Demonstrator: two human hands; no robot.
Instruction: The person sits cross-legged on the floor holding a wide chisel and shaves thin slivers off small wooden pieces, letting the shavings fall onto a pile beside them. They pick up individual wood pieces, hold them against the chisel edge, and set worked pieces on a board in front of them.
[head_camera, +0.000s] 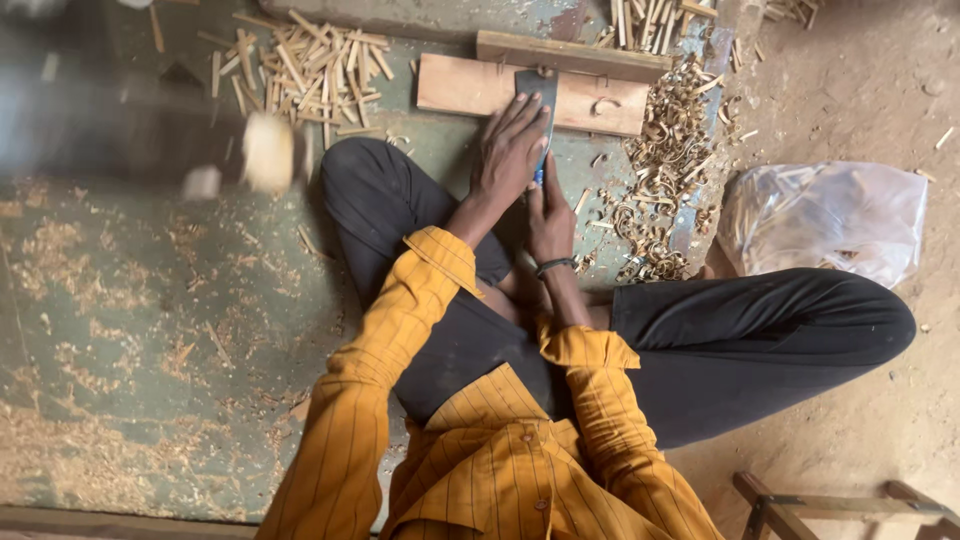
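A worn green floor (130, 300) dusted with sawdust fills the view, giving way to bare sandy ground on the right. A person sits cross-legged on it, in a mustard striped shirt and black trousers.

The left hand (507, 150) lies flat, fingers spread and pointing forward, pressing down on a flat grey metal blade (538, 88). The right hand (549, 212), a dark band at its wrist, is closed around what seems to be the blade's blue handle, just beside the left wrist; the grip itself is partly hidden. The blade runs forward from under the left fingertips onto a pale rectangular wooden board (460, 88), which butts against a darker wooden batten (570, 56) behind it.

Done well, this work likely wants steady downward pressure from the flat palm, fingertips kept behind the edge.

Further out, a pile of curled wood shavings (665, 170) lies to the right, a heap of short split wooden sticks (310, 65) to the left, and a crumpled clear plastic bag (825, 215) sits on the sandy ground.
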